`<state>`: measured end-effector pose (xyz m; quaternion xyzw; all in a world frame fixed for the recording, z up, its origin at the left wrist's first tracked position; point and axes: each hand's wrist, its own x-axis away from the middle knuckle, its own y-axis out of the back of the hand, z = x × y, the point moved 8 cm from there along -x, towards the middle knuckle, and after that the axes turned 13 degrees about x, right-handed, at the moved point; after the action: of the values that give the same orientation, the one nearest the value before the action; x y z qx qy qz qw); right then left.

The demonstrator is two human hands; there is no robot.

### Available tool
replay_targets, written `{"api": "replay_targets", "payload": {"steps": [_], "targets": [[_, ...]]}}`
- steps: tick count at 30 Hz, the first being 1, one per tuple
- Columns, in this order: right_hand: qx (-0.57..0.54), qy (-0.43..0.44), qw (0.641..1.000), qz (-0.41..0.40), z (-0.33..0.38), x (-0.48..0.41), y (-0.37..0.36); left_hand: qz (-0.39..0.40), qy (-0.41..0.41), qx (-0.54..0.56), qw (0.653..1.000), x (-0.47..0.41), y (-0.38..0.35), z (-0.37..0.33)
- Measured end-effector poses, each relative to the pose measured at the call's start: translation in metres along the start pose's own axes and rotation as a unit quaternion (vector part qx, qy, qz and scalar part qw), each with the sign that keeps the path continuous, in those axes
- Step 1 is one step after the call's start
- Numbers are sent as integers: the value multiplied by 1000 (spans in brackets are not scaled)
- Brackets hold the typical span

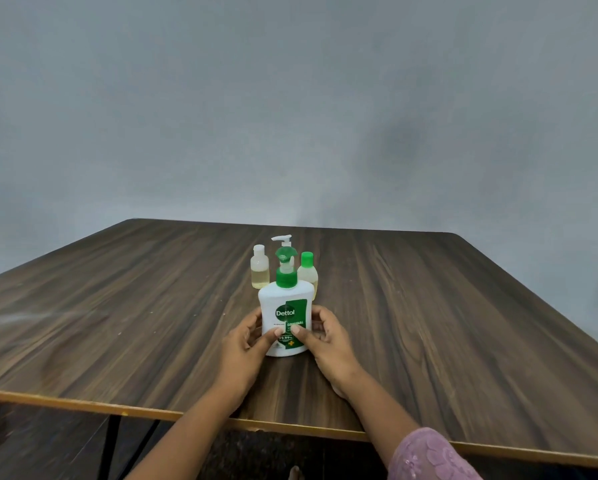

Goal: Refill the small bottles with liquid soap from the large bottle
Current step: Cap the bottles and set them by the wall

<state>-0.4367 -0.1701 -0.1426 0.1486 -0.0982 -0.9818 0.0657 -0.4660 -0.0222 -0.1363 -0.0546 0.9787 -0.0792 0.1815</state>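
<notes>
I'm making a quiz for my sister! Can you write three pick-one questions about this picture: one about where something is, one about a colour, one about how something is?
1. Where are the small bottles? A. Behind the big bottle B. In front of it C. On the floor
2. What colour is the big bottle's pump? A. Red B. Blue C. Green
3. How is the big bottle? A. Lying down B. Upright, held by both hands C. Upside down
1 A: they stand farther back on the table. 2 C: the pump is green. 3 B: it stands on its base, left hand and right hand gripping it.
</notes>
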Motion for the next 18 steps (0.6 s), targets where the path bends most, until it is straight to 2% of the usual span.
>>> {"api": "replay_targets", "payload": {"steps": [6, 13, 18], "targets": [[-17, -16, 998, -59, -14, 10, 44, 47, -20, -42, 998, -6, -40, 6], [-22, -15, 995, -100, -27, 3, 91, 69, -136, -166, 974, -23, -87, 3], [9, -10, 991, -131, -39, -17, 114, 75, -162, -197, 964, -43, -111, 14]]}}
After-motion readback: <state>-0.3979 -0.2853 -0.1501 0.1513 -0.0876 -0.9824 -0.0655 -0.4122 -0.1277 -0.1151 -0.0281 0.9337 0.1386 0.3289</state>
